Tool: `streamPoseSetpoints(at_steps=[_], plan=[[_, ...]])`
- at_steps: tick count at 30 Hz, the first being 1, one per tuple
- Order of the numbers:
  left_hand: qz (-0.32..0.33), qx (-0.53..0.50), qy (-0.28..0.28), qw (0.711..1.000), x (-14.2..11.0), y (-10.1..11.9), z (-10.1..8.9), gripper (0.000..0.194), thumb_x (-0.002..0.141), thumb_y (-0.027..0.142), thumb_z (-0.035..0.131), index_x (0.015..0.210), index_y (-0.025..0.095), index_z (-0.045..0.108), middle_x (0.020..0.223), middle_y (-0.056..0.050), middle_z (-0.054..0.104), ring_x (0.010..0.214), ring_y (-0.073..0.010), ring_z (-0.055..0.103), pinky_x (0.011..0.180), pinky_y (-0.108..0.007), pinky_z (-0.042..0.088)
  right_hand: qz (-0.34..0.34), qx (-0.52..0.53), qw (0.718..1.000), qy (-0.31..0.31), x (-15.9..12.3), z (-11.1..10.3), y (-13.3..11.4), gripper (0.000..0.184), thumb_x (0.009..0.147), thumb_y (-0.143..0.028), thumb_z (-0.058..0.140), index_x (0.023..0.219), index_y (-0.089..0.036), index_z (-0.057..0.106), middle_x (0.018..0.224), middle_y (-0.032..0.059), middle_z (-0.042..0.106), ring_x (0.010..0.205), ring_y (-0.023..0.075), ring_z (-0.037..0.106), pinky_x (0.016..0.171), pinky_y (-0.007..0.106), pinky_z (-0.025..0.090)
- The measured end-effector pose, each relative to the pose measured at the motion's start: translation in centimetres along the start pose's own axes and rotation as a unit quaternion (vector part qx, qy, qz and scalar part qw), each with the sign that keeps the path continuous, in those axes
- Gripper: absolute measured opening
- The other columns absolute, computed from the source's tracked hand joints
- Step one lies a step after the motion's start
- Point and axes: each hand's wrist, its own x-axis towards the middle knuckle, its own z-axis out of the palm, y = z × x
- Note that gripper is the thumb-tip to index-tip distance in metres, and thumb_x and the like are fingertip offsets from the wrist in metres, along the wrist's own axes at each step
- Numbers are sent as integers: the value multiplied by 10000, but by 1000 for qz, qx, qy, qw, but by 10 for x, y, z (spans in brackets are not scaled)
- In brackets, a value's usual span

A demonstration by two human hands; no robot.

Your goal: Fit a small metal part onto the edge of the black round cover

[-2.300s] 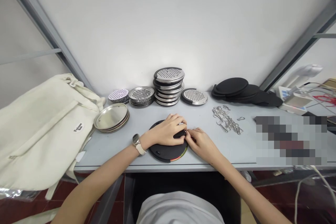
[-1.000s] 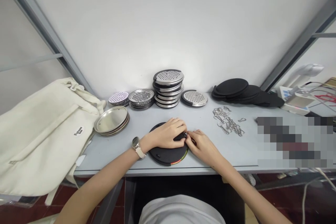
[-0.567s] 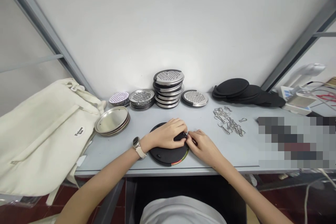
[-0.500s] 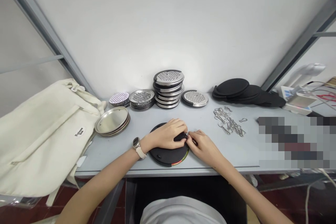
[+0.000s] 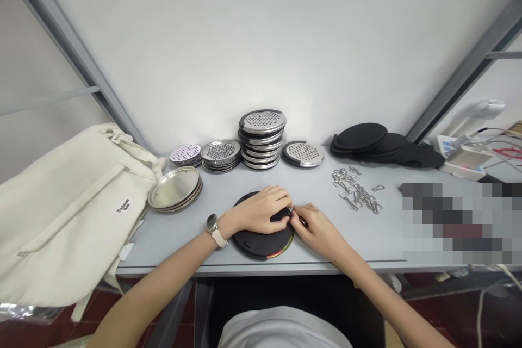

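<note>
Two hands, both grips narrow: the left hand (image 5: 259,210) and right hand (image 5: 318,227) pinch one small black piece (image 5: 280,215) from either side, at the rim of one round black board (image 5: 261,246) lying flat on the desk (image 5: 367,247). One wristwatch (image 5: 212,223), left wrist.

Farther: one stack of plain steel discs (image 5: 174,187), beside one cream tote bag (image 5: 65,201); one heap of metal clips (image 5: 354,190).

Farthest: one small perforated stack (image 5: 185,154), one low grater stack (image 5: 221,152), one tall grater stack (image 5: 262,121), one single grater (image 5: 303,153), one overlapping pile of black discs (image 5: 359,137).
</note>
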Motion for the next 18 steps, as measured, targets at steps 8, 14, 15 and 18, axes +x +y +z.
streamPoseSetpoints(at_steps=[8,14,15,18], plan=[[3,2,0,1000,0,0,0,99,842,212,520,927,164,504,961,-74,546,932,-210,487,893,-340,399,-4,1,1000,-4,0,1,2,289,937,-225,351,655,-214,415,598,-1,529,625,173,499,660,286,352],[4,2,-1,1000,0,-1,0,94,849,215,508,926,162,507,959,-81,547,931,-218,494,886,-347,399,-5,4,1000,-5,0,2,3,293,940,-232,349,654,-215,411,599,-3,526,628,172,503,668,286,354],[3,2,-2,1000,-1,-1,0,98,849,216,509,930,162,507,961,-80,547,932,-217,494,887,-347,400,-5,5,1000,-5,0,2,3,294,941,-232,347,655,-215,412,599,-2,526,627,172,503,670,287,355],[4,3,-2,1000,-1,-1,0,104,850,218,511,936,160,507,963,-78,548,934,-214,494,889,-345,402,-5,6,1000,-4,1,2,3,300,943,-235,344,652,-215,413,594,-2,524,620,170,500,670,289,358]])
